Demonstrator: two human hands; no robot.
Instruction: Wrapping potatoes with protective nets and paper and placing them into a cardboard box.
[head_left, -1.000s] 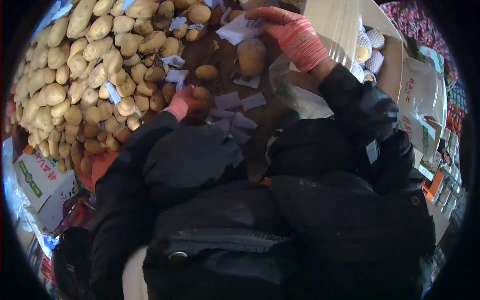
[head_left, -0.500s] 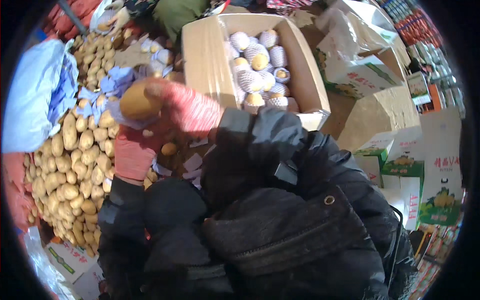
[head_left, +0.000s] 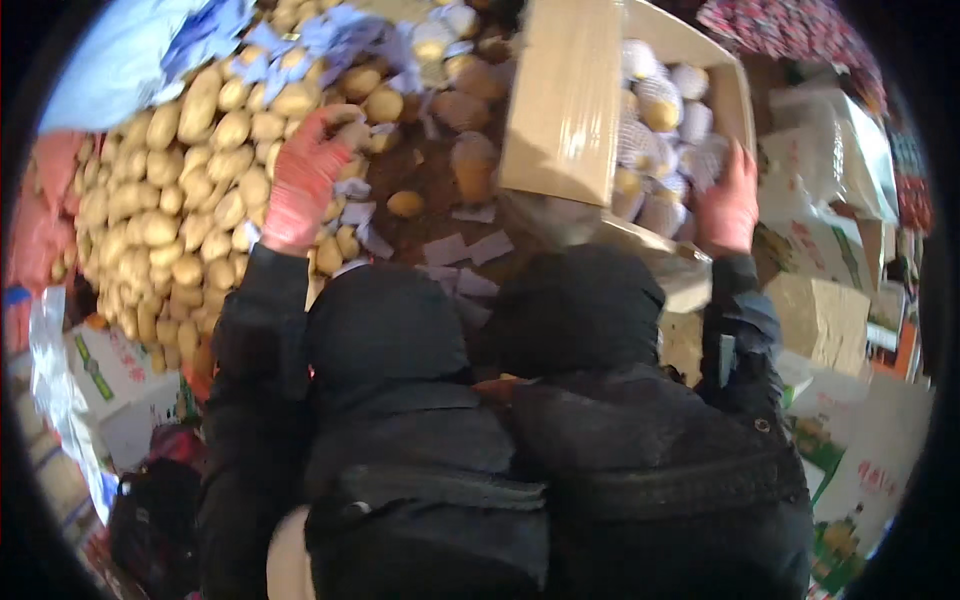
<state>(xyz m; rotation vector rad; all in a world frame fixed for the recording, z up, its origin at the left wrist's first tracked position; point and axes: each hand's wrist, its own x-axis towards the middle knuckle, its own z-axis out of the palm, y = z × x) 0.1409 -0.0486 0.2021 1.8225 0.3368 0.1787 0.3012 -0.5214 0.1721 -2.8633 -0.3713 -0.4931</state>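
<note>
My right hand (head_left: 729, 205), in a red glove, reaches over the right wall of the open cardboard box (head_left: 565, 100). Its fingers close on a net-wrapped potato (head_left: 707, 160) at the right side of the packed ones. Several other potatoes in white foam nets (head_left: 658, 103) fill the box. Above the right part of the loose potato pile (head_left: 190, 190) hovers my left hand (head_left: 308, 180), also red-gloved. Its fingers are curled toward the thumb. A pale grey patch shows at the fingertips, too blurred to name.
Purple wrapping paper (head_left: 350, 38) lies crumpled at the pile's far edge. A single potato (head_left: 405, 204) and paper scraps (head_left: 468, 250) are on the ground between pile and box. Printed cartons (head_left: 850, 440) stand at the right, another carton (head_left: 115, 365) at the lower left.
The large potato held before me has left that place. My right hand has moved right to the box; my left hand is now over the pile. The view has shifted.
</note>
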